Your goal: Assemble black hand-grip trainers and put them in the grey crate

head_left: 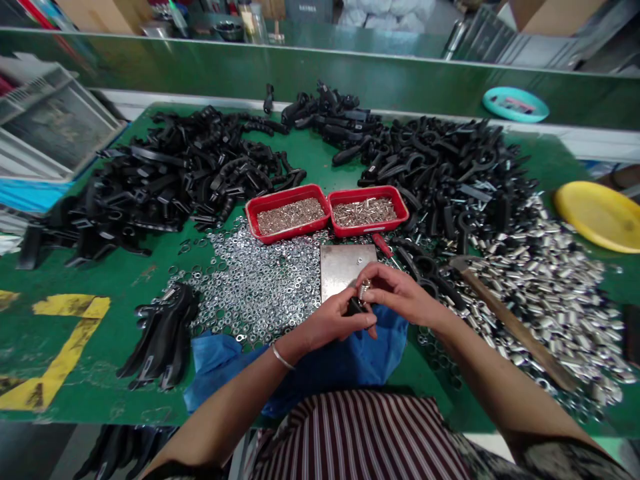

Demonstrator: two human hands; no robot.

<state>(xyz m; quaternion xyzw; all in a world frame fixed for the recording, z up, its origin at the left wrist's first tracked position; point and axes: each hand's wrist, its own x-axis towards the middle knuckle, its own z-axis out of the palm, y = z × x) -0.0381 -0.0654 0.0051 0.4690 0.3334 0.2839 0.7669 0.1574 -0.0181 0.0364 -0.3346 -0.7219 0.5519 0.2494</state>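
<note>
My left hand is closed round a small black plastic part, held over a blue cloth at the table's near edge. My right hand pinches a small silver metal piece at the top of that black part. Both hands meet just in front of a square steel plate. Two red trays of small metal pieces stand side by side behind the plate.
Heaps of black plastic parts fill the green table's far half. Loose washers lie left of the plate, metal sleeves to the right. A wooden-handled hammer lies right. Finished black pieces sit left, a yellow dish far right.
</note>
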